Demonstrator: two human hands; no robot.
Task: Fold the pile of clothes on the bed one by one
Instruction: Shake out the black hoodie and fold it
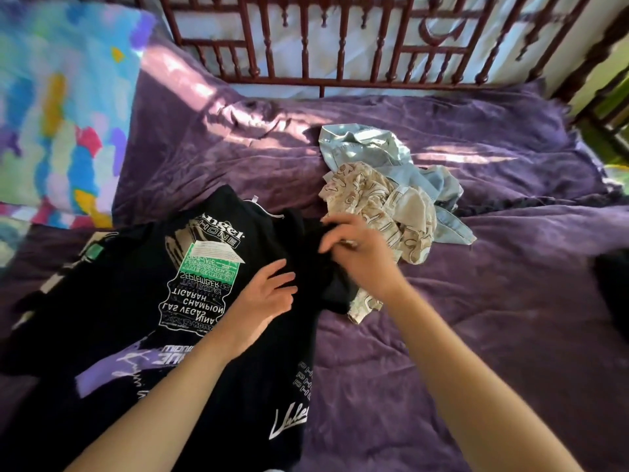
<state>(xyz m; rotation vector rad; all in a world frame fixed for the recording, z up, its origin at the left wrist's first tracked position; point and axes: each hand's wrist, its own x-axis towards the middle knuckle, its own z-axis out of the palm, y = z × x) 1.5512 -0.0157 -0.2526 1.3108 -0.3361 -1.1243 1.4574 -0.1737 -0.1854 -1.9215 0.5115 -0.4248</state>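
Observation:
A black printed T-shirt (143, 301) lies spread on the purple bedspread (476, 301), its green, white and purple graphics facing up. My left hand (263, 298) rests flat on the shirt near its right side, fingers straight. My right hand (357, 253) grips the shirt's right sleeve, fingers curled round the black cloth, which is bunched and folded inward. Just beyond that hand lies a crumpled beige patterned garment (381, 212), and a light blue denim piece (371, 148) sits behind it.
A dark red wooden headboard (340, 46) with turned spindles closes the far side. A bright multicoloured pillow (58, 114) stands at the left. A dark object (612, 287) shows at the right edge.

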